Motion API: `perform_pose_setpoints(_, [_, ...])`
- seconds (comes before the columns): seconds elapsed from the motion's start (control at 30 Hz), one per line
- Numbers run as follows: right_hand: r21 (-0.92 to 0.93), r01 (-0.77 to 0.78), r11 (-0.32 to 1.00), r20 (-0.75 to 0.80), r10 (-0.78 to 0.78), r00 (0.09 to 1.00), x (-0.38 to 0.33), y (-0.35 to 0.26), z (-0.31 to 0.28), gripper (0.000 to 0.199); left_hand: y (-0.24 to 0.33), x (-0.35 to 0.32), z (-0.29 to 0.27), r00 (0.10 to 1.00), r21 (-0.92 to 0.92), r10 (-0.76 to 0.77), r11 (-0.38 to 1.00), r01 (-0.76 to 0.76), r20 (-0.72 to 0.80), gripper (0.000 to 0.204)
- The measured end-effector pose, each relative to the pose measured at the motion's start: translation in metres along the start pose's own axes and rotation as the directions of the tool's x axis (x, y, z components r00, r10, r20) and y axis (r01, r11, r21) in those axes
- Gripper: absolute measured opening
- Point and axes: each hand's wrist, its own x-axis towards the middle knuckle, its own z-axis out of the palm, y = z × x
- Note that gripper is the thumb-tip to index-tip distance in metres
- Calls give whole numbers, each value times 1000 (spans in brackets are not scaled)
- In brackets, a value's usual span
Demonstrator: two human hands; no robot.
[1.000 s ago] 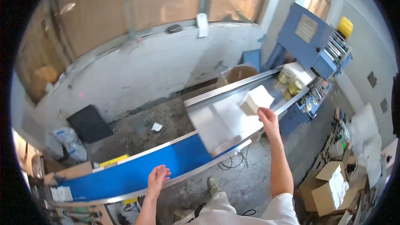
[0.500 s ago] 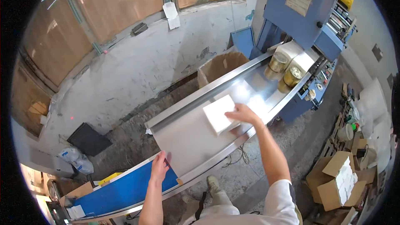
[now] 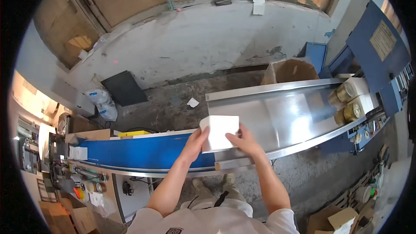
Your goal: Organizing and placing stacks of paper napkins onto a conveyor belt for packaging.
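A white, block-shaped stack that looks like paper (image 3: 222, 131) is held between my two hands, over the place where the blue belt meets the metal table. My left hand (image 3: 195, 144) grips its left side, with the thumb along the edge. On the right side my right hand (image 3: 248, 140) closes round it, thumb lying on the top face. Beneath and to the left runs the blue conveyor belt (image 3: 143, 149). To the right stretches the shiny metal table (image 3: 255, 119).
Two gold-coloured round cans (image 3: 352, 112) stand at the table's right end, by a blue machine (image 3: 377, 47). A lined cardboard box (image 3: 292, 71) sits behind the table. Another white stack (image 3: 78, 153) lies at the belt's far left end. Open cartons (image 3: 333, 221) are at lower right.
The white stack has come off the metal table and moved left to the belt's end. My left hand has joined my right in holding it. The view has turned left.
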Motion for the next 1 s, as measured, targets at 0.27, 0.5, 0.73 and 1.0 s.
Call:
perform_pose_setpoints(0.27, [222,56,973,-107,-33,994,-12,42,-65,80,2,21,59,988,301,83,946,-120,133,61])
perform_pose_setpoints(0.5, [653,-12,757,-76,82,994,-9,28,-61,66,-4,29,82,992,152,105,982,-115,70,63])
perform_pose_setpoints(0.73, [357,59,932,-121,-17,993,-2,14,-33,58,-10,41,84,991,-28,39,999,-35,125,62])
perform_pose_setpoints(1.0, [-277,235,932,-275,-311,910,-30,-110,-32,71,19,-7,32,958,-663,112,743,97,266,55])
